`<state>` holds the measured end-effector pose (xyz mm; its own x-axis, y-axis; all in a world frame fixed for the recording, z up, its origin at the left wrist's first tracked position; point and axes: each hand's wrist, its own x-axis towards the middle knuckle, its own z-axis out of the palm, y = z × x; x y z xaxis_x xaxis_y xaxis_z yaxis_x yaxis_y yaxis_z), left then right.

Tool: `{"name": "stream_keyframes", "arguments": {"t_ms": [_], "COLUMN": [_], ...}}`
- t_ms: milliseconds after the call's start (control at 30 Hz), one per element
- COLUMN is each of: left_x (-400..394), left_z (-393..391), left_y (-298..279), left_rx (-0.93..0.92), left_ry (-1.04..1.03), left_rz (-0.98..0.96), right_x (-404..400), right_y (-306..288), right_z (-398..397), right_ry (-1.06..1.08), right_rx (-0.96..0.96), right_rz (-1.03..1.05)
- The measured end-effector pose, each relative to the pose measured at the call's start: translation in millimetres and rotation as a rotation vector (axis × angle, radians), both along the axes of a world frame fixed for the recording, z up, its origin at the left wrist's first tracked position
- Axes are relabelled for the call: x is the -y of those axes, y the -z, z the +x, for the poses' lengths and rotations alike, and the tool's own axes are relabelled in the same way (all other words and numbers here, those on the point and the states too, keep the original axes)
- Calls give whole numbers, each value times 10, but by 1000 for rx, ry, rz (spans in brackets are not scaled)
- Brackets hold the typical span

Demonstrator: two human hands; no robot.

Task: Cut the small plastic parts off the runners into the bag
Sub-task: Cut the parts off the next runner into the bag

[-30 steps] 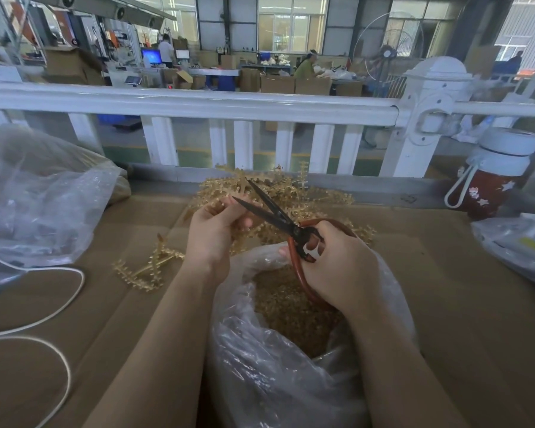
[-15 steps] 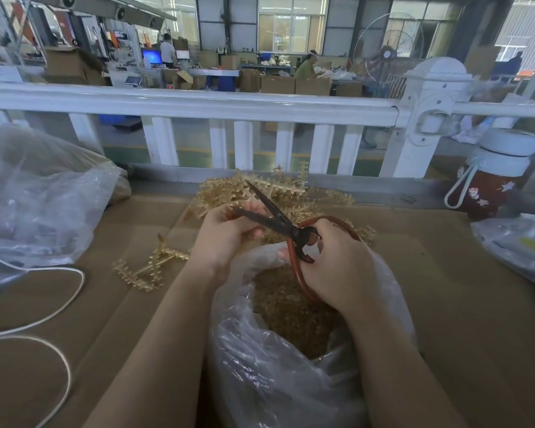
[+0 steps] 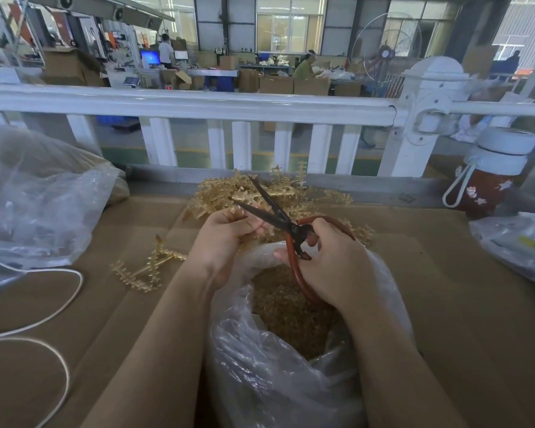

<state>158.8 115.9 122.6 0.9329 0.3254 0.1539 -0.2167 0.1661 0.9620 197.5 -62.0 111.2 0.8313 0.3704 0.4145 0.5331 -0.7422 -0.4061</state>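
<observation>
The right hand (image 3: pixel 334 261) grips scissors (image 3: pixel 278 217) with open dark blades; the left hand (image 3: pixel 226 239) pinches a spiky golden runner (image 3: pixel 244 225) above the clear crinkled bag (image 3: pixel 278 381).

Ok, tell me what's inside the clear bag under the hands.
The clear bag holds a heap of small golden-brown cut parts, seen through its open mouth. The right hand and crumpled plastic cover the rest, so its depth can't be seen.

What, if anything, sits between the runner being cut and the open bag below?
Nothing visible. The left hand holds the runner just above the bag mouth, and the scissors in the right hand are open beside it.
</observation>
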Motion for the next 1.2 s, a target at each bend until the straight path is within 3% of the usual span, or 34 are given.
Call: {"name": "stream_keyframes", "arguments": {"t_ms": [400,800,1200], "left_x": [-33,-63,-79], "left_z": [15,32,62], "left_y": [6,32,48], "left_rx": [51,117,85], "left_ry": [-11,-24,-60], "left_rz": [21,110,57], "right_x": [29,-24,-27], "right_y": [-94,31,68], "right_z": [-90,-6,49], "right_ry": [32,65,83], "right_rx": [-15,83,100], "right_rz": [-69,12,7]}}
